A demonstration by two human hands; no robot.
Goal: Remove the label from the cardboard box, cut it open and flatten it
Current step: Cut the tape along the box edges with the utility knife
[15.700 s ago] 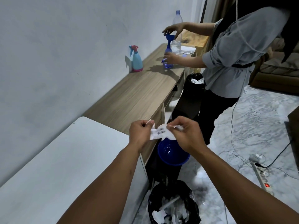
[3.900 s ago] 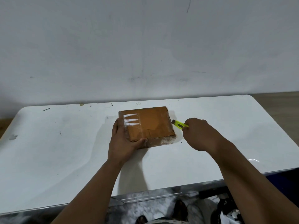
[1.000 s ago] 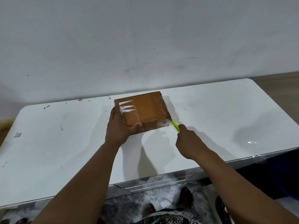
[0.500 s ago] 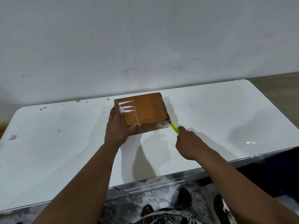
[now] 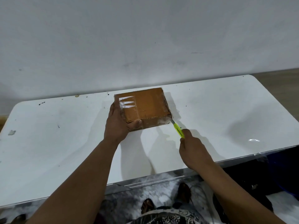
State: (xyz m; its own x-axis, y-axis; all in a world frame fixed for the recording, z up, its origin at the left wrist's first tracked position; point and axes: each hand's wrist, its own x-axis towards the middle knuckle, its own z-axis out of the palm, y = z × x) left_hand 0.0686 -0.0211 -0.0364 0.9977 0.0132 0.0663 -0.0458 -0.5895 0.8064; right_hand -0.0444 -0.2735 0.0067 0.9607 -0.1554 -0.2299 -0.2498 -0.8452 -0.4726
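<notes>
On the white glossy tabletop, toward its far edge near the grey wall, the brown taped cardboard box lay flat. My left hand was clamped on its near-left corner, thumb over the near edge. My right hand was closed around the yellow-green utility knife, blade tip touching the box's near-right corner. Bare table lay open to both sides and along the near edge.

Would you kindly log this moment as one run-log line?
left hand: steadies cardboard box on white table | right hand: holds yellow utility knife, blade at box's near right corner | box: closed
</notes>
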